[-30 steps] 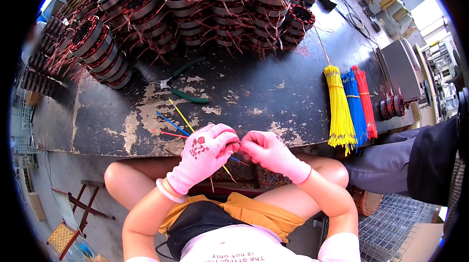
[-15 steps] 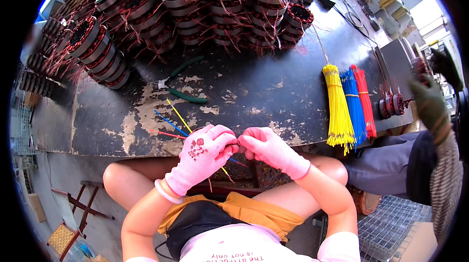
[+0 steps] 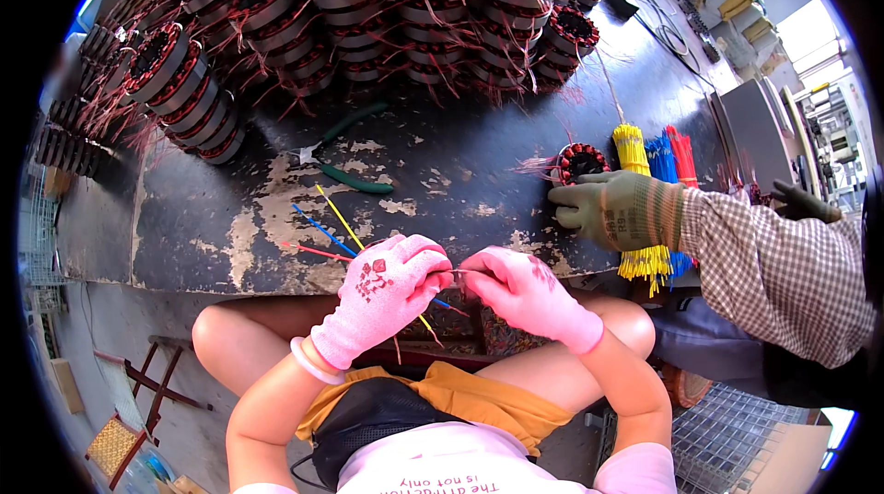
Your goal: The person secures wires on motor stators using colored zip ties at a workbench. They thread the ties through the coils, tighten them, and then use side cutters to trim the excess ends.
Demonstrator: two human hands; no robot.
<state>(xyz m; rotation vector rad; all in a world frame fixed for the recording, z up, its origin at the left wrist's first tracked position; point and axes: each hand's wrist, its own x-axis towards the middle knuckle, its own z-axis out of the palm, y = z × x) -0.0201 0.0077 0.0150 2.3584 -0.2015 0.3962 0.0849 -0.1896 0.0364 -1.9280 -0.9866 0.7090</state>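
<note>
My left hand [image 3: 391,287], in a pink glove, is closed around a yellow wire [image 3: 337,218], a blue wire [image 3: 322,231] and a red wire [image 3: 319,251]. Their far ends fan out over the table's front edge, and their other ends hang below the glove. My right hand [image 3: 523,293], gloved alike, is closed just beside it, fingertips pinched. Between the two hands runs a thin strand [image 3: 458,272], gripped at the right fingertips; its exact kind is too small to tell. Both hands hover over my lap at the table's edge.
Stacked wound motor stators [image 3: 428,15] line the table's back. Green-handled cutters [image 3: 350,179] lie mid-table. A co-worker's gloved hand [image 3: 622,210] holds a stator [image 3: 582,161] at right, over bundles of yellow wires [image 3: 632,146], blue wires [image 3: 659,158] and red wires [image 3: 681,153].
My right hand has shifted slightly right and turned, opening a small gap from the left with the strand showing. A co-worker's hand has come in from the right with a stator onto the table.
</note>
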